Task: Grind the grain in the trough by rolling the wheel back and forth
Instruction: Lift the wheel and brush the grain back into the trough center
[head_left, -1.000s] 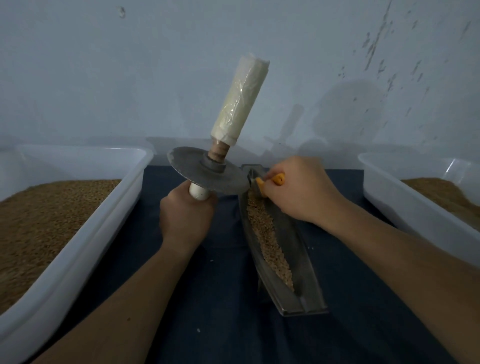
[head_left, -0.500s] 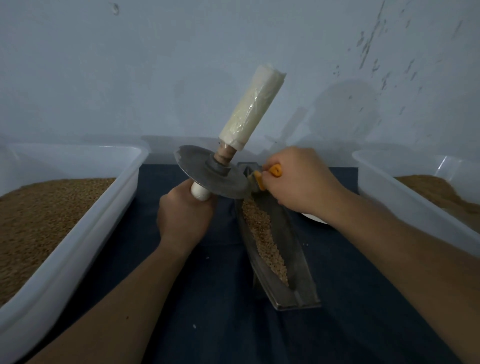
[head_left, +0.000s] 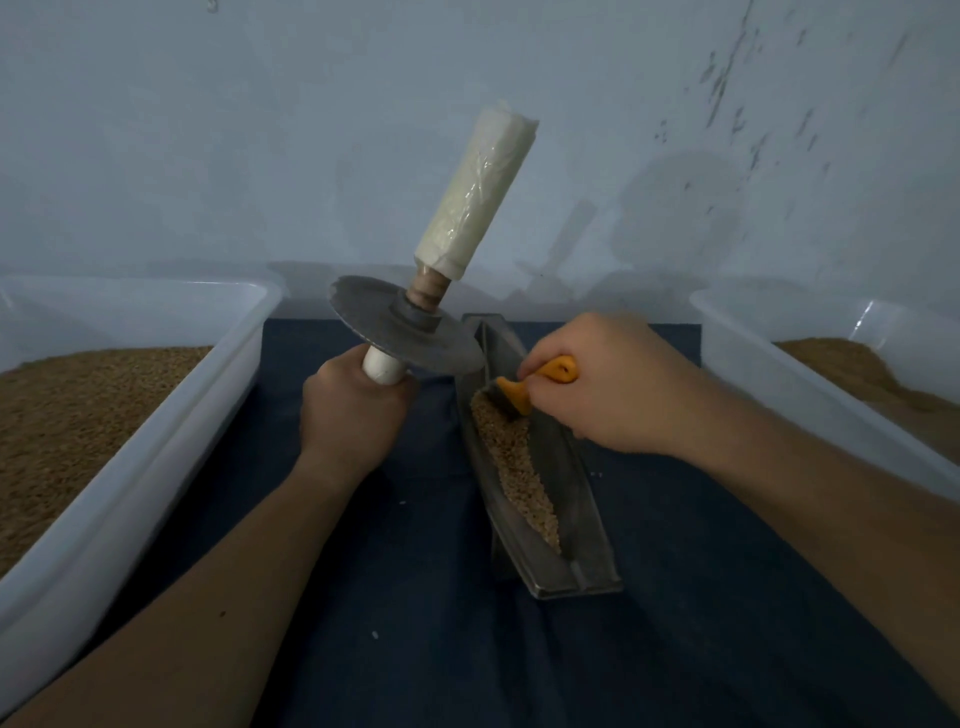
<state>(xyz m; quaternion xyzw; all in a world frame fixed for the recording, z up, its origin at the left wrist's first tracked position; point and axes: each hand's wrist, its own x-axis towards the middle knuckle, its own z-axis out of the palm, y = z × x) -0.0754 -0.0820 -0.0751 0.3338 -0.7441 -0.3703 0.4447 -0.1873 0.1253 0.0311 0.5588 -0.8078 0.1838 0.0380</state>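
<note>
Head view: we hold the wheel (head_left: 405, 335) lifted off the trough (head_left: 563, 499), to its left and above the cloth (head_left: 415, 571). The wheel is a grey metal disc on an axle, tilted so that the axle leans to the far right.

1. Left hand (head_left: 358, 410): clenched around the short white handle (head_left: 382, 366) under the disc. The long handle (head_left: 478, 192), wrapped in pale plastic film, points up and away from us. The right rim of the disc is just beside the far end of the trough; we cannot tell whether they touch.

2. Right hand (head_left: 613, 389): fingers curled around the orange grip of a small brush (head_left: 540, 382). Its dark bristles rest at the far end of the grain (head_left: 519, 462), inside the trough.

3. Trough: a long, narrow metal channel lying on the dark blue cloth. It runs from the far centre toward the near right. The grain lies in a strip along its groove, from the bristles down toward the near end.

4. Surroundings: a white left tub (head_left: 130, 467) and a white right tub (head_left: 769, 364) stand at either side of the cloth, each holding brown grain. A pale wall (head_left: 260, 130) rises behind them.
</note>
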